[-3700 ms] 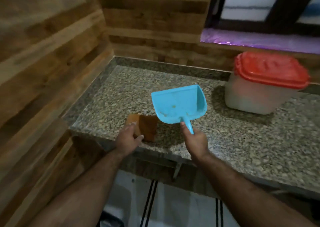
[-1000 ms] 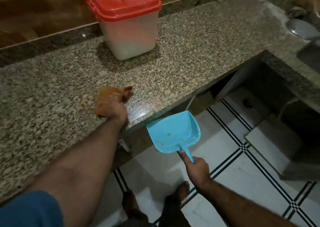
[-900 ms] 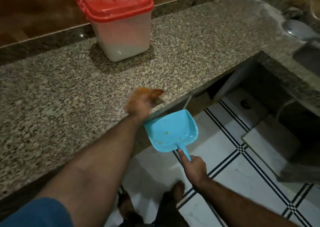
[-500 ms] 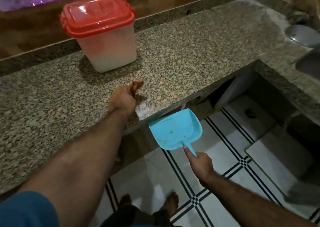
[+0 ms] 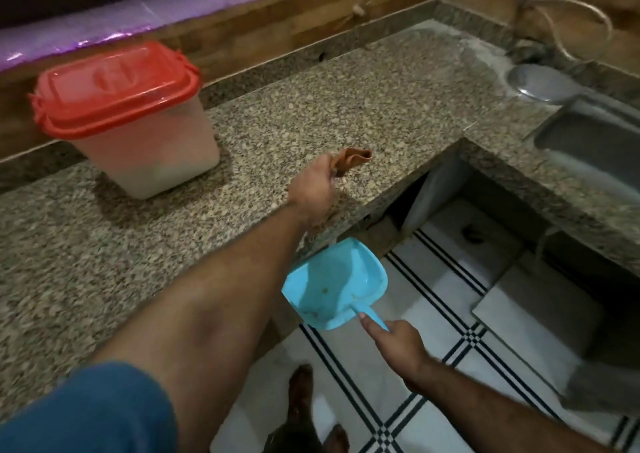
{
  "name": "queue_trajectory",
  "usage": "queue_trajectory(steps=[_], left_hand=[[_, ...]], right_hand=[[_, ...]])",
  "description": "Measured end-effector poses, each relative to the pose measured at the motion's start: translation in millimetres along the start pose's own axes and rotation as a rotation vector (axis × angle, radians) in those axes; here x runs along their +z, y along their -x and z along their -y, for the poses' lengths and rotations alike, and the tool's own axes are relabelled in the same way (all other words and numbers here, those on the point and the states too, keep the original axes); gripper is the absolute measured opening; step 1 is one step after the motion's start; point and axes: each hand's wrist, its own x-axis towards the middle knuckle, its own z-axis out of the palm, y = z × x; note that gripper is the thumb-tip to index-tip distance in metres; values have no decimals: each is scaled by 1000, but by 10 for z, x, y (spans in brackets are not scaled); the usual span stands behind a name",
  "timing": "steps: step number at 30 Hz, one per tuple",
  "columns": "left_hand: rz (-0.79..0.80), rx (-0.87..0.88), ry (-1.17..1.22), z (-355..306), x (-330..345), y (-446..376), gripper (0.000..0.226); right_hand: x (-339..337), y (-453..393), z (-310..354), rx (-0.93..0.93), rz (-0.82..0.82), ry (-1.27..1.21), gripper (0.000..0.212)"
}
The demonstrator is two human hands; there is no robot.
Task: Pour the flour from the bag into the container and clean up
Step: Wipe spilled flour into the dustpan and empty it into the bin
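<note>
since half a second ago our left hand (image 5: pixel 313 189), gripping the brown cloth (image 5: pixel 349 160), has swept further along the counter (image 5: pixel 346 106), away from the flour container (image 5: pixel 138 123) with its red lid on. our right hand (image 5: pixel 398 343) grips the blue dustpan (image 5: pixel 334 284) below the counter's edge. we judge pouring done, wiping continuing.

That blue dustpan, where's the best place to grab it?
Grab the dustpan by its thin handle, coming from the person's side, just where the right hand holds it now. The handle sticks out from the closed back edge, so fingers can wrap round it. The wide open mouth faces the counter edge to catch crumbs, so hands should stay off that side.
</note>
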Motion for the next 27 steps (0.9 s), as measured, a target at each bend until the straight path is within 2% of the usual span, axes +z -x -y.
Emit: queue_trajectory(steps=[4,7,9,13,15,17,20,21,25,27], left_hand=[[142,-2,-191,-82,476,-450,31],[371,57,-384,68,866,-399,48],[436,83,-333,234,853,-217,51],[355,142,-209,669,310,491,32],[318,54,-235,969,-26,832,33],[278,-84,-364,1293,-411,990,26],[-97,-449,-405,1803,-979,991,23],[-174,-536,-426,1954,-1094,977,25],[-254,-776,-405,2276,-960,1003,33],[-357,-756,-348,2054,-659,988,26]], right_hand=[[6,-153,-85,18,-8,27,66],[62,-272,-136,3,51,50,66],[80,-320,-105,-13,99,67,65],[165,-382,107,-39,83,129,68],[229,-437,197,-43,88,120,68],[290,-462,263,-47,108,94,64],[351,-427,343,-37,137,79,60],[371,-414,362,-33,142,87,59],[423,-380,384,-33,129,101,61],[432,-355,369,-33,127,98,61]])
